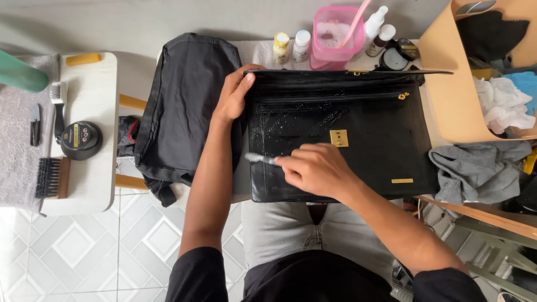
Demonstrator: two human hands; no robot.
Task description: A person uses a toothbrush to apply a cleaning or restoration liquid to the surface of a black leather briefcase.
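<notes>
At the left edge of the frame a small white side table [84, 168] carries cleaning tools laid in a row: a dark-bristled wooden brush [52, 177] at its lower left, a round black tin [81, 140] with a small coloured label on the lid, and a thin grey brush [57, 106] above it, all within easy reach of the left arm. A little to the right a black cloth bag [182, 106] lies loose and half folded on the counter [254, 53], pushed aside beside the work.

In the middle of the frame the black leather handbag [341, 134] lies flat on the counter and over the person's lap, its flap open and its surface wet with drops and foam. The left hand [234, 92] lies spread on the bag's upper left corner, fingers loosely curled over the edge, so it seems to keep the bag from sliding. The right hand [316, 168] is closed around a small pale brush [258, 159], whose head touches the wet leather at the left part.

Along the top stand a yellow-capped bottle [281, 47], a white-capped bottle [301, 45], a pink tub [334, 33] of foamy water with a pink handle in it, and two more small bottles. At the right a grey cloth [478, 170] lies under a tan cardboard box [453, 84].
</notes>
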